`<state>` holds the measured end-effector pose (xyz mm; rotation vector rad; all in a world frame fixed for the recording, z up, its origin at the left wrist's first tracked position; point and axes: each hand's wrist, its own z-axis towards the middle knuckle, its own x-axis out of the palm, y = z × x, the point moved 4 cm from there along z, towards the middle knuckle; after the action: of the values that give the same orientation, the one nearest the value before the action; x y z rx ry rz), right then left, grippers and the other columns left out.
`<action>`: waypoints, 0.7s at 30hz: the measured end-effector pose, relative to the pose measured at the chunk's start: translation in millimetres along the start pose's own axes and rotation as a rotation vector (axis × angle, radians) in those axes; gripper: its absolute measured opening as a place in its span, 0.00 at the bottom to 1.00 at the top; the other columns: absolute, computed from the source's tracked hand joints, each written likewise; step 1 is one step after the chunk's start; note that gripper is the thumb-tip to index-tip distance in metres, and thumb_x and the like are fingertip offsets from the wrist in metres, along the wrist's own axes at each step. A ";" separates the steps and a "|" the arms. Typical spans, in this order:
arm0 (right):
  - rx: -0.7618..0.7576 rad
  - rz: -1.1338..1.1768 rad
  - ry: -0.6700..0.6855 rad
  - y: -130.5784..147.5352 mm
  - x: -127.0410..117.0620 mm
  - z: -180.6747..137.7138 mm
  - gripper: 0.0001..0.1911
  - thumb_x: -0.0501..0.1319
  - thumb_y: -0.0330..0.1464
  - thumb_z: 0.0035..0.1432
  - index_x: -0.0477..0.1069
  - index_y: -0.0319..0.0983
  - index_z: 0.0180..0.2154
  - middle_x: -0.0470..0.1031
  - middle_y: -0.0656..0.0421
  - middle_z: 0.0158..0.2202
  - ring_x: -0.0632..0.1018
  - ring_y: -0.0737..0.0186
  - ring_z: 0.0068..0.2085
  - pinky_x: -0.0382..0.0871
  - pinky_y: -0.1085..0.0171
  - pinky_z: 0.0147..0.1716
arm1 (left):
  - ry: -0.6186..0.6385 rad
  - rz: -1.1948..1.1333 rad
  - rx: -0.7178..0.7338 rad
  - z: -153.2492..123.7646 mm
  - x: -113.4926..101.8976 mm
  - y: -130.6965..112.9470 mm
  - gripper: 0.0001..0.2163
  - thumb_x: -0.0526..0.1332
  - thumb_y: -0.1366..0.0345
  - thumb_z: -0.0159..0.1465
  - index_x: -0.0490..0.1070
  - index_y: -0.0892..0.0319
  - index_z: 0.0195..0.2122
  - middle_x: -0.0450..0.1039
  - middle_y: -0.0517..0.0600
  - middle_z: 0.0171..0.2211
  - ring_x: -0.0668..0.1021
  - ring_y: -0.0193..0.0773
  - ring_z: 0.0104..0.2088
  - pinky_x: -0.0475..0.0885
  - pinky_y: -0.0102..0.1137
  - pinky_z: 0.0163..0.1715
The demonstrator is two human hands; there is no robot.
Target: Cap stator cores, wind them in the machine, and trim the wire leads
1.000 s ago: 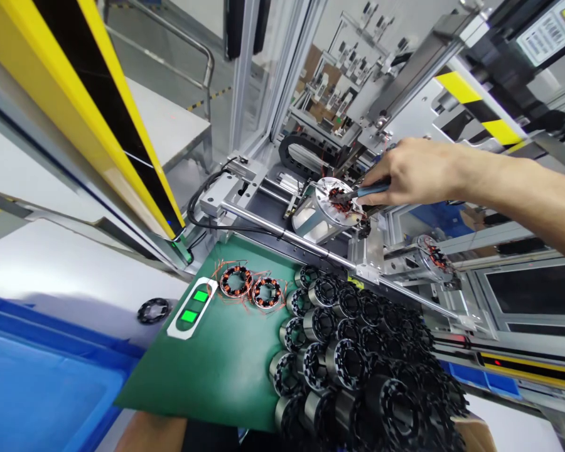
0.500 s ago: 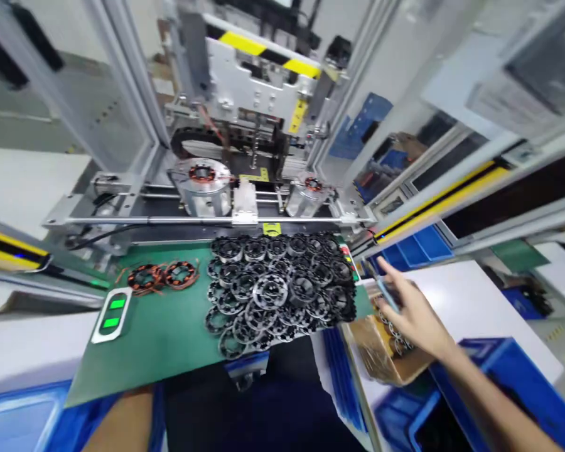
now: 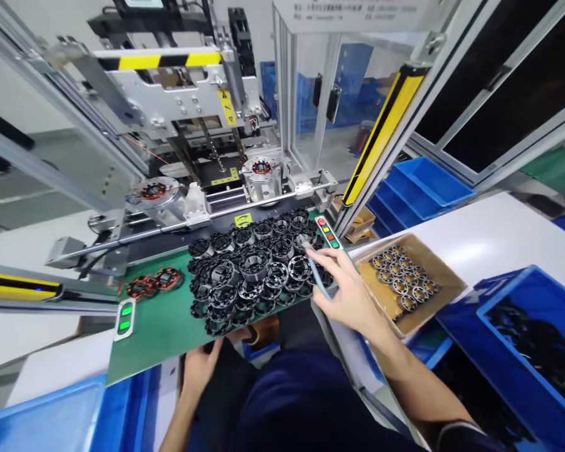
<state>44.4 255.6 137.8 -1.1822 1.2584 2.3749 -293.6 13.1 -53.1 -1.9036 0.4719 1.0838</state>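
At the back, filling the upper half of the view: a winding machine (image 3: 169,94) of aluminium frames, with two mounted stators (image 3: 262,167) seated on its fixtures, copper showing. In front of it, a green mat (image 3: 169,326) laid on the white bench (image 3: 489,232). To the right, blue bins (image 3: 424,182) and an open cardboard box (image 3: 435,307) of pale ring parts.

Heaped on the mat's right half: a pile of black stator cores (image 3: 249,276), touching and overlapping, reaching back to the machine's rail. Left of the pile and apart from it, two loose wound stators (image 3: 155,281) with trailing copper ends. Smaller again: a green-lit button box (image 3: 123,317) at the mat's left front, and a strip of coloured buttons (image 3: 327,232) at its right edge.

Right hand (image 3: 353,295) at the pile's right edge, clenched round a blue-handled tool (image 3: 314,267), metal tip just over the nearest cores. Left hand (image 3: 200,367) low at the mat's front edge, fingers curled; cannot tell whether anything is held.

Judging by look: cores rigid, probably light singly, not delicate, but toothed inside and apt to snag on neighbours. Best taken by the smooth outer wall, or hooked through the bore. Tool slim and stiff; best gripped mid-handle, as here.
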 end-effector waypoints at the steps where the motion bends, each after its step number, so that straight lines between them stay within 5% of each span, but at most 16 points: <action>1: -0.026 -0.018 0.014 10.2 5.2 11.3 0.40 0.67 0.33 0.68 0.72 0.55 0.79 0.76 0.49 0.71 0.79 0.39 0.72 0.78 0.38 0.75 | 0.046 -0.020 0.021 -6.2 0.9 0.6 0.15 0.67 0.53 0.78 0.83 0.57 0.56 0.88 0.56 0.55 0.88 0.56 0.57 0.85 0.53 0.64; 4: -0.090 -0.093 0.062 29.0 24.6 37.1 0.35 0.67 0.36 0.72 0.75 0.54 0.77 0.74 0.48 0.75 0.77 0.35 0.73 0.76 0.35 0.76 | 0.182 -0.087 0.111 -31.6 -1.6 -4.1 0.12 0.66 0.53 0.73 0.86 0.48 0.51 0.90 0.51 0.51 0.89 0.55 0.54 0.86 0.47 0.62; 8: -0.193 -0.173 0.177 28.9 44.2 46.2 0.28 0.62 0.40 0.79 0.78 0.51 0.76 0.75 0.46 0.77 0.74 0.30 0.76 0.70 0.26 0.77 | 0.205 -0.127 0.097 -77.5 -31.6 -2.8 0.18 0.65 0.48 0.73 0.85 0.42 0.61 0.90 0.50 0.57 0.90 0.55 0.57 0.87 0.49 0.63; 11: -0.287 -0.191 0.243 22.8 31.3 47.8 0.25 0.59 0.42 0.82 0.80 0.51 0.73 0.78 0.47 0.76 0.75 0.30 0.77 0.69 0.24 0.77 | 0.210 -0.145 0.093 -111.2 -84.9 2.6 0.21 0.69 0.43 0.71 0.85 0.37 0.62 0.88 0.49 0.63 0.89 0.57 0.62 0.86 0.49 0.67; 14: -0.411 -0.253 0.250 22.1 -3.2 71.9 0.26 0.58 0.45 0.83 0.80 0.49 0.73 0.80 0.46 0.73 0.79 0.32 0.73 0.74 0.27 0.73 | 0.048 -0.076 0.118 -119.1 -178.4 -6.6 0.22 0.72 0.37 0.68 0.87 0.36 0.58 0.89 0.46 0.62 0.89 0.57 0.62 0.85 0.46 0.67; 16: -0.461 -0.353 0.286 25.2 -20.9 108.8 0.29 0.56 0.47 0.83 0.78 0.47 0.75 0.83 0.44 0.69 0.82 0.32 0.67 0.79 0.30 0.67 | -0.166 0.054 0.171 -97.7 -254.8 -30.4 0.23 0.69 0.31 0.68 0.86 0.38 0.54 0.89 0.42 0.55 0.89 0.50 0.55 0.86 0.43 0.60; 18: -0.394 -0.458 0.400 26.8 -23.6 161.0 0.30 0.55 0.48 0.83 0.75 0.48 0.77 0.87 0.44 0.63 0.85 0.32 0.61 0.82 0.33 0.61 | -0.221 0.253 0.286 -52.0 -318.0 -68.0 0.29 0.60 0.29 0.75 0.85 0.45 0.55 0.86 0.38 0.52 0.87 0.40 0.51 0.81 0.40 0.61; 21: -0.216 -0.522 0.488 28.4 -5.5 250.0 0.33 0.56 0.47 0.82 0.68 0.41 0.79 0.90 0.41 0.52 0.89 0.30 0.53 0.83 0.35 0.54 | -0.243 0.606 0.339 45.5 -372.3 -124.3 0.43 0.41 0.31 0.80 0.83 0.63 0.59 0.79 0.46 0.51 0.82 0.40 0.55 0.73 0.47 0.66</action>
<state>-105.6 431.2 237.9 -1.9578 0.6705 1.9248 -437.5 86.0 307.6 -1.3338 1.0587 1.4865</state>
